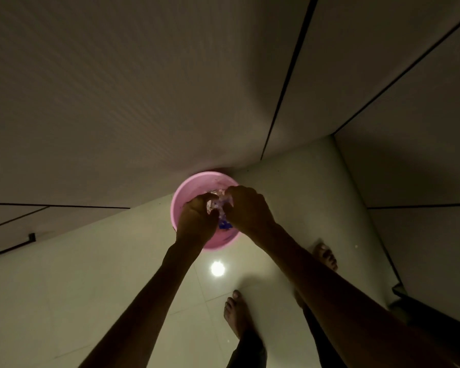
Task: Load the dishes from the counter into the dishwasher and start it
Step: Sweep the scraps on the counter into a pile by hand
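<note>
A dark handle (12, 247) marks the left cabinet. On the floor (91, 274), a pink bucket (179, 200) holds crumpled scraps (218, 201), no writing legible. Left hand (197, 221) and right hand (246, 208) reach in, fingers curled; their grip is unclear. Bare feet (235, 312) stand right.

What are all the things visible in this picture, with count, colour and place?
bucket: one, pink, on the floor against the cabinets, under both hands
contents: count unclear, pale with a blue bit, inside the bucket
cabinets: several panels, pale, top and right
handle: one, dark, on a drawer at far left
floor: pale glossy tiles, with a lamp reflection
feet: two, bare, lower centre and right
left hand: one, over the bucket, fingers curled
right hand: one, over the bucket, fingers curled into the contents
</note>
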A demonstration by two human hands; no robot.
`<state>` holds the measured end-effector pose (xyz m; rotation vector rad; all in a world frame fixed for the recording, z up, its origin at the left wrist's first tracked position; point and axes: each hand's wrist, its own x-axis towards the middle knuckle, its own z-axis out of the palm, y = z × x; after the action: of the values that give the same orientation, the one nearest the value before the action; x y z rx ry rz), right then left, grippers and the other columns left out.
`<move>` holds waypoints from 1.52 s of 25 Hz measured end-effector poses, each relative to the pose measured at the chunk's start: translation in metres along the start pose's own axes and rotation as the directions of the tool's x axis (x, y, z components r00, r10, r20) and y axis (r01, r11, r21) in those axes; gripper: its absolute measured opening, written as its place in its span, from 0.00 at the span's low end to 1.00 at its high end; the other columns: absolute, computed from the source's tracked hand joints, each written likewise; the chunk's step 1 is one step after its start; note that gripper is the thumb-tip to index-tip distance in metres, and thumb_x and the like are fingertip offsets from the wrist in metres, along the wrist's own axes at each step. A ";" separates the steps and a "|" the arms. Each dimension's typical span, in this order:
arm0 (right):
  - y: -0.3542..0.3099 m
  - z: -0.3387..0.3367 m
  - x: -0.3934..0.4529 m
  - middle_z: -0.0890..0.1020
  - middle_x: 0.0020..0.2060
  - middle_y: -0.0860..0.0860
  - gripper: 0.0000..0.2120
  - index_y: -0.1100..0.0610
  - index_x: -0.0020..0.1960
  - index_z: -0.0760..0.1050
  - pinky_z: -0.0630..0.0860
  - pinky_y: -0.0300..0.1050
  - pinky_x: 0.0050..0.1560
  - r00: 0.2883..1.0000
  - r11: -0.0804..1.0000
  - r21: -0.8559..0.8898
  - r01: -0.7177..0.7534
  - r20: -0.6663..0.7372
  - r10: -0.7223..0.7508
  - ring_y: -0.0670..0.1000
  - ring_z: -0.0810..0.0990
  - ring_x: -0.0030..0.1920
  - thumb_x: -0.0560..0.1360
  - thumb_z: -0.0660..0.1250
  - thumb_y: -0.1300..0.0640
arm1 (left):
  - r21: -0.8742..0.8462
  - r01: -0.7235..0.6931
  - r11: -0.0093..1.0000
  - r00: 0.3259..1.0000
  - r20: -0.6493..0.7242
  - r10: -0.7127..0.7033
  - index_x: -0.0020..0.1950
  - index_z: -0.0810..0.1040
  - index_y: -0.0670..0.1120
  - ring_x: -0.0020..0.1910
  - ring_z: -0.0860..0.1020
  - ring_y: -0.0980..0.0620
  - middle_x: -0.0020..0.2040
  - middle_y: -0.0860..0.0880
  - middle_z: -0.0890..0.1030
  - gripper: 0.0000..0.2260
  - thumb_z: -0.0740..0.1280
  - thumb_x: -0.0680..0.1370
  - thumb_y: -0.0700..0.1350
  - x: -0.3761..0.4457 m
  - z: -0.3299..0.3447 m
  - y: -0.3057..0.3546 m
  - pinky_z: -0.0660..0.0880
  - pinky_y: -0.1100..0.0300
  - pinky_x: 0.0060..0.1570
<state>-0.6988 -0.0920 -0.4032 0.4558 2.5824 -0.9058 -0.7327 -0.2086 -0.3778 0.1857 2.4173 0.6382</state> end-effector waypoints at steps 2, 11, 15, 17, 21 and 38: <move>-0.001 -0.029 -0.024 0.83 0.55 0.56 0.14 0.60 0.61 0.77 0.77 0.53 0.59 0.995 0.996 0.088 0.004 -0.102 0.005 0.55 0.83 0.54 0.80 0.65 0.53 | 0.030 -0.089 0.996 0.995 -0.044 0.090 0.65 0.77 0.43 0.51 0.82 0.47 0.56 0.44 0.83 0.13 0.63 0.81 0.42 -0.020 -0.015 0.021 0.69 0.69 0.47; -0.008 -0.152 -0.155 0.75 0.68 0.51 0.32 0.55 0.73 0.69 0.68 0.48 0.70 0.927 0.973 0.231 -0.016 -0.361 0.101 0.50 0.72 0.69 0.76 0.57 0.37 | -0.023 -0.312 0.950 0.940 -0.150 0.305 0.69 0.74 0.46 0.63 0.77 0.44 0.64 0.46 0.79 0.19 0.67 0.79 0.50 -0.133 -0.067 0.125 0.73 0.41 0.64; -0.019 -0.218 -0.215 0.71 0.72 0.50 0.31 0.52 0.74 0.66 0.69 0.53 0.70 0.888 0.940 0.339 -0.043 -0.418 0.191 0.50 0.68 0.71 0.77 0.61 0.37 | -0.067 -0.447 0.892 0.877 -0.230 0.422 0.65 0.78 0.44 0.58 0.81 0.46 0.59 0.46 0.82 0.18 0.70 0.77 0.48 -0.177 -0.085 0.185 0.77 0.43 0.59; -0.022 -0.248 -0.240 0.71 0.71 0.51 0.30 0.53 0.74 0.66 0.69 0.53 0.70 0.854 0.938 0.346 -0.031 -0.479 0.205 0.51 0.69 0.71 0.77 0.62 0.39 | -0.068 -0.507 0.859 0.846 -0.230 0.481 0.65 0.78 0.43 0.58 0.80 0.46 0.60 0.47 0.82 0.18 0.69 0.78 0.50 -0.192 -0.091 0.211 0.77 0.45 0.59; -0.021 -0.298 -0.274 0.71 0.71 0.52 0.30 0.55 0.74 0.65 0.68 0.49 0.69 0.804 0.947 0.321 -0.014 -0.559 0.202 0.51 0.68 0.71 0.78 0.60 0.41 | -0.081 -0.552 0.830 0.831 -0.140 0.539 0.69 0.75 0.45 0.67 0.74 0.50 0.67 0.49 0.77 0.23 0.62 0.77 0.55 -0.212 -0.103 0.262 0.72 0.49 0.67; 0.026 -0.501 -0.362 0.70 0.71 0.53 0.34 0.54 0.75 0.64 0.71 0.58 0.68 0.665 0.922 0.386 -0.022 -0.683 0.302 0.51 0.68 0.71 0.76 0.55 0.35 | -0.132 -0.744 0.655 0.665 -0.048 0.746 0.72 0.70 0.52 0.70 0.70 0.53 0.70 0.52 0.73 0.27 0.56 0.77 0.65 -0.274 -0.126 0.504 0.71 0.51 0.67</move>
<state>-0.4846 0.1865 0.1064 1.4024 2.9739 -1.3291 -0.6025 0.1047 0.1019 1.1735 2.2033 1.1539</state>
